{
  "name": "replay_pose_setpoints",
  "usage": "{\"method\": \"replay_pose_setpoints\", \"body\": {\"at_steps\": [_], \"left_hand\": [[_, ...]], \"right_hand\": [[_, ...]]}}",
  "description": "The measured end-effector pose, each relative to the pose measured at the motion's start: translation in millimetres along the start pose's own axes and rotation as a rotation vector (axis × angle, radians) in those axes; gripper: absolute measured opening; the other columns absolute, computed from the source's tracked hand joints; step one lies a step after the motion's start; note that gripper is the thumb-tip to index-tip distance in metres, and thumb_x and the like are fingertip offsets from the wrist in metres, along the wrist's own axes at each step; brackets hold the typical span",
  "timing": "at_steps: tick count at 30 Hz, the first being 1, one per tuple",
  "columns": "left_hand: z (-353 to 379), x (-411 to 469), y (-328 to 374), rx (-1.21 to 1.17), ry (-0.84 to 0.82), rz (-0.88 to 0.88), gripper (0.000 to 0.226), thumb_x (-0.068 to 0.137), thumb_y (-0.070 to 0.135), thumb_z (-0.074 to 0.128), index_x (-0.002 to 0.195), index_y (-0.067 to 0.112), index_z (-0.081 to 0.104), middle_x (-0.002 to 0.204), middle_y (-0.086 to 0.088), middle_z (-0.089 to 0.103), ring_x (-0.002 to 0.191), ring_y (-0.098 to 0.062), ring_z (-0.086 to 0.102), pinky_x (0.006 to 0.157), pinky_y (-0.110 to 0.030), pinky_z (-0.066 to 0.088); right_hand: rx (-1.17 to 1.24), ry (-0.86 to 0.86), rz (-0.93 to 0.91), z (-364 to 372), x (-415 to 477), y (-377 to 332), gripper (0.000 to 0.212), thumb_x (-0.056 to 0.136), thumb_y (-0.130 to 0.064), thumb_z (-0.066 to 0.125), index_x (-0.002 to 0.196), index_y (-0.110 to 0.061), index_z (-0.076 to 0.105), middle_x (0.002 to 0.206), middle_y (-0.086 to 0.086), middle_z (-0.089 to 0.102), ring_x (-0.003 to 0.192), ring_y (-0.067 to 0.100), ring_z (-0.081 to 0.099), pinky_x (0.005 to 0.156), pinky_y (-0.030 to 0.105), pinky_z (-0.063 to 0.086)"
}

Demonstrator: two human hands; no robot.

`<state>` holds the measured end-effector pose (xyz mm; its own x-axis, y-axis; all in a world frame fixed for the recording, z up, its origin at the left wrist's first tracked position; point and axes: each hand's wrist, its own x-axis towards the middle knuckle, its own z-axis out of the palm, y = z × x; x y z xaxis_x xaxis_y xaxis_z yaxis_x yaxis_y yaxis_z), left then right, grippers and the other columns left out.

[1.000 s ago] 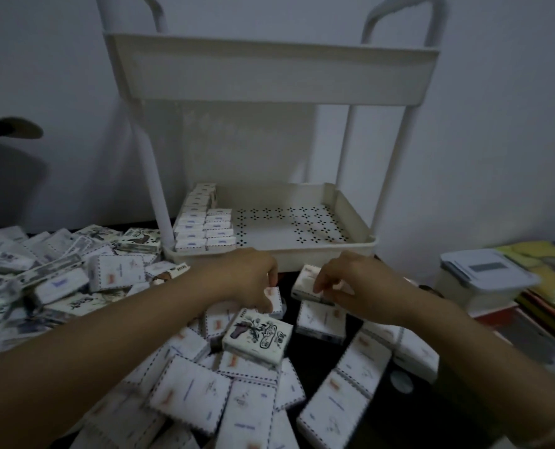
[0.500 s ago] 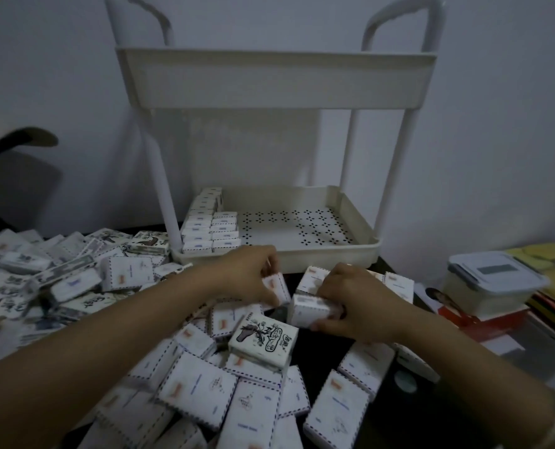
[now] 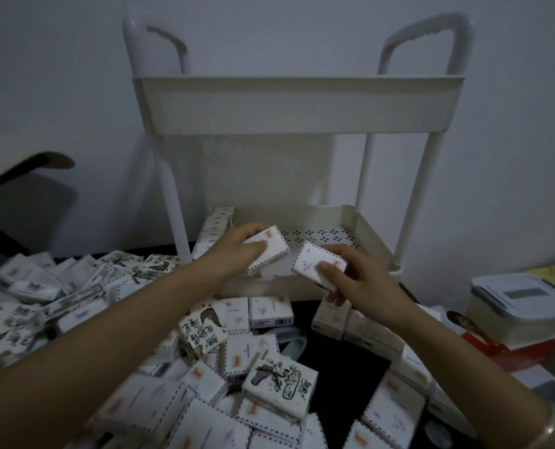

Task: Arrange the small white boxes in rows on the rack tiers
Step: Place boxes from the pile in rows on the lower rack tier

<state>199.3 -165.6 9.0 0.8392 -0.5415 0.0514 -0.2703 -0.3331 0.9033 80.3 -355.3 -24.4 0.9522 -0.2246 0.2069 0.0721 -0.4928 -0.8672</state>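
A white two-tier rack stands in front of me; its lower tier (image 3: pixel 371 236) has a perforated floor and a row of small white boxes (image 3: pixel 219 222) along its left side. My left hand (image 3: pixel 237 251) grips one small white box (image 3: pixel 271 251) over the lower tier's front edge. My right hand (image 3: pixel 357 277) grips another small white box (image 3: pixel 315 264) just to the right of it, at the same height. The upper tier (image 3: pixel 298 105) shows only its front wall from here; its inside is hidden. Several more white boxes (image 3: pixel 237 361) lie in a loose pile below my arms.
More boxes (image 3: pixel 42 296) spread over the dark table to the left. A lidded plastic container (image 3: pixel 522 303) sits on red and yellow items at the right. A dark chair (image 3: pixel 26 170) stands at the far left. The wall is close behind the rack.
Both hands have risen from the pile, each lifting a box, and now hold them above the lower tier's front edge. The view has moved closer to the rack.
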Motion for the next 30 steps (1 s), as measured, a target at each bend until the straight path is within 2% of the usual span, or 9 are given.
{"method": "replay_pose_setpoints", "body": {"at_steps": [3, 6, 9, 12, 19, 23, 25, 28, 30], "left_hand": [[-0.1, 13.2, 6.4, -0.312, -0.023, -0.162, 0.025, 0.101, 0.011, 0.040, 0.110, 0.017, 0.062, 0.098, -0.008, 0.064, 0.081, -0.019, 0.059, 0.062, -0.032, 0.053], [-1.4, 27.2, 2.8, -0.334, -0.009, -0.172, 0.021, 0.096, 0.039, 0.052, 0.098, 0.022, 0.064, 0.092, -0.004, 0.065, 0.078, -0.017, 0.059, 0.067, -0.028, 0.048], [-3.1, 37.6, 0.5, -0.214, -0.025, -0.151, 0.072, 0.058, 0.073, 0.074, 0.109, 0.023, 0.062, 0.104, 0.001, 0.068, 0.092, -0.017, 0.063, 0.078, -0.032, 0.050], [-7.0, 51.4, -4.3, -0.165, 0.018, -0.114, 0.080, 0.058, 0.055, 0.085, 0.123, 0.023, 0.050, 0.115, 0.002, 0.064, 0.103, -0.016, 0.063, 0.088, -0.037, 0.055], [-17.5, 69.6, -1.0, 0.092, 0.127, 0.106, 0.036, 0.087, 0.047, 0.063, 0.111, 0.023, 0.049, 0.100, 0.006, 0.060, 0.086, -0.008, 0.062, 0.076, -0.029, 0.054], [-30.1, 91.3, 5.0, 0.296, 0.321, 0.121, 0.031, 0.089, 0.046, 0.054, 0.091, 0.016, 0.060, 0.088, -0.006, 0.066, 0.083, -0.023, 0.064, 0.073, -0.033, 0.051], [-36.8, 102.2, 8.2, 0.453, 0.384, 0.116, 0.024, 0.090, 0.035, 0.058, 0.096, 0.013, 0.066, 0.094, -0.006, 0.069, 0.084, -0.021, 0.064, 0.065, -0.025, 0.047], [-41.3, 114.5, 7.6, 0.393, 0.334, 0.051, 0.023, 0.089, 0.024, 0.064, 0.111, 0.017, 0.067, 0.110, -0.003, 0.068, 0.098, -0.020, 0.062, 0.080, -0.028, 0.051], [-39.5, 120.3, 5.1, 0.509, 0.289, -0.019, 0.029, 0.090, 0.017, 0.061, 0.119, 0.017, 0.062, 0.118, -0.004, 0.064, 0.104, -0.022, 0.060, 0.077, -0.024, 0.044]], "right_hand": [[0.054, -0.036, -0.010, 7.6, 14.2, -4.3, 0.028, 0.095, -0.030, 0.056, 0.122, -0.024, 0.059, 0.094, 0.001, 0.069, 0.068, 0.024, 0.070, 0.063, 0.046, 0.059], [0.170, -0.086, 0.001, 14.4, 28.5, -10.8, 0.024, 0.098, -0.027, 0.051, 0.120, -0.021, 0.059, 0.091, 0.002, 0.067, 0.069, 0.021, 0.068, 0.059, 0.036, 0.055], [0.326, -0.136, 0.066, 19.5, 44.4, -17.4, 0.026, 0.103, -0.023, 0.039, 0.118, -0.015, 0.059, 0.086, 0.009, 0.063, 0.068, 0.018, 0.063, 0.059, 0.032, 0.047], [0.514, -0.211, 0.167, 21.4, 60.6, -23.9, 0.031, 0.099, -0.009, 0.034, 0.115, -0.015, 0.060, 0.091, 0.015, 0.065, 0.072, 0.022, 0.064, 0.061, 0.032, 0.046], [0.428, -0.194, 0.189, 17.3, 88.4, -22.6, 0.035, 0.097, -0.001, 0.033, 0.114, -0.013, 0.061, 0.096, 0.014, 0.068, 0.076, 0.022, 0.065, 0.065, 0.030, 0.050], [0.177, -0.086, 0.135, 11.5, 103.6, -21.7, 0.032, 0.099, -0.009, 0.034, 0.120, -0.020, 0.054, 0.102, 0.009, 0.065, 0.080, 0.025, 0.068, 0.069, 0.035, 0.057], [-0.008, -0.031, 0.089, 9.0, 114.0, -18.4, 0.029, 0.096, -0.012, 0.042, 0.121, -0.022, 0.053, 0.098, 0.002, 0.064, 0.077, 0.023, 0.069, 0.065, 0.035, 0.060], [-0.122, -0.011, 0.088, 9.1, 132.6, -9.2, 0.039, 0.092, -0.019, 0.056, 0.130, -0.023, 0.046, 0.101, 0.001, 0.061, 0.076, 0.022, 0.069, 0.063, 0.037, 0.060], [-0.128, 0.010, 0.114, 11.0, 144.1, -2.7, 0.048, 0.088, -0.020, 0.065, 0.131, -0.020, 0.042, 0.104, 0.003, 0.059, 0.078, 0.020, 0.068, 0.062, 0.033, 0.059]]}}
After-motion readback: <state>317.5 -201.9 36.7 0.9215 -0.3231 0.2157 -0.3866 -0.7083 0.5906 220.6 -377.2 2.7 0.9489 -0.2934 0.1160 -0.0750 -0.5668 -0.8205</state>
